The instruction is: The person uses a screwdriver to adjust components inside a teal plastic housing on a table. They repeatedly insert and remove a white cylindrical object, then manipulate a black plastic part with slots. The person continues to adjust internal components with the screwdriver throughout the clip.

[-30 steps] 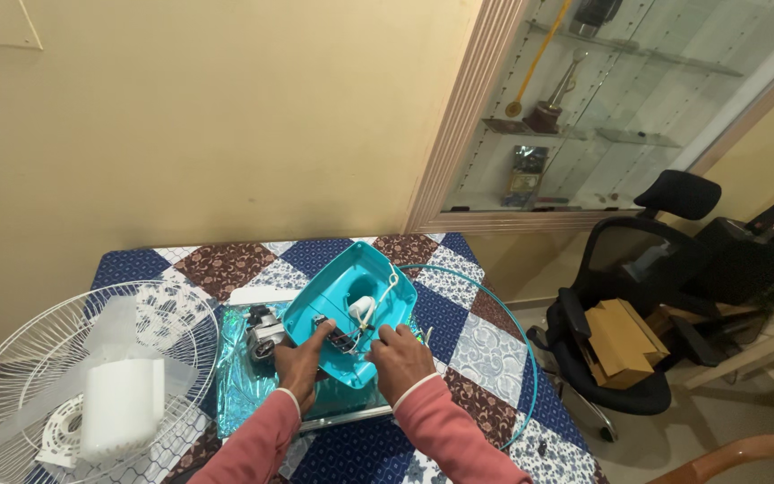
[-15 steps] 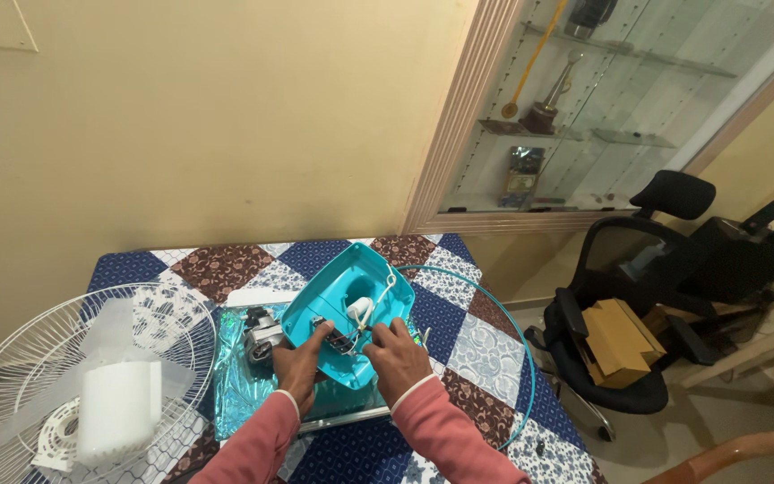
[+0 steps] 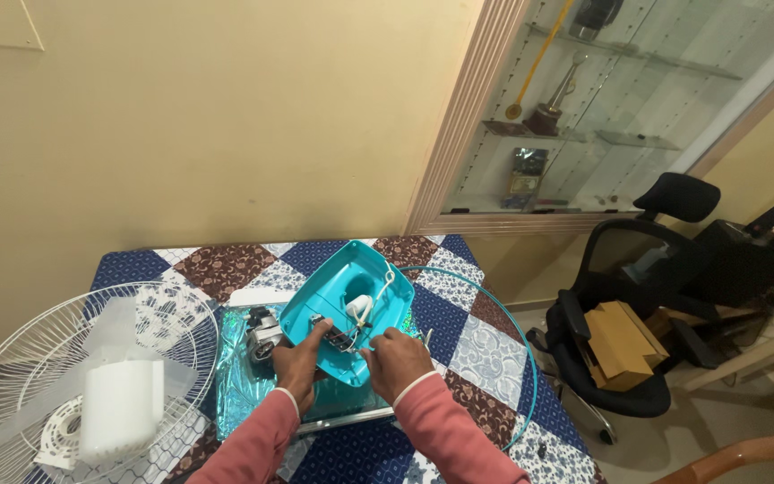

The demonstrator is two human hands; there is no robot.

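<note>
A teal plastic housing shaped like a shallow tray lies tilted on the table, its hollow inside facing up with a white part and white wires in it. My left hand grips its near left edge, index finger reaching onto the small parts inside. My right hand holds the near right edge, fingers pinched by the wires. A grey metal motor lies just left of the housing.
The table has a patchwork quilt cover. A white wire fan guard with a white blade hub lies at the left. A thin teal ring curves around the right. A black office chair holding cardboard stands on the right.
Both hands stay on the teal housing with only slight finger shifts. The view has barely moved.
</note>
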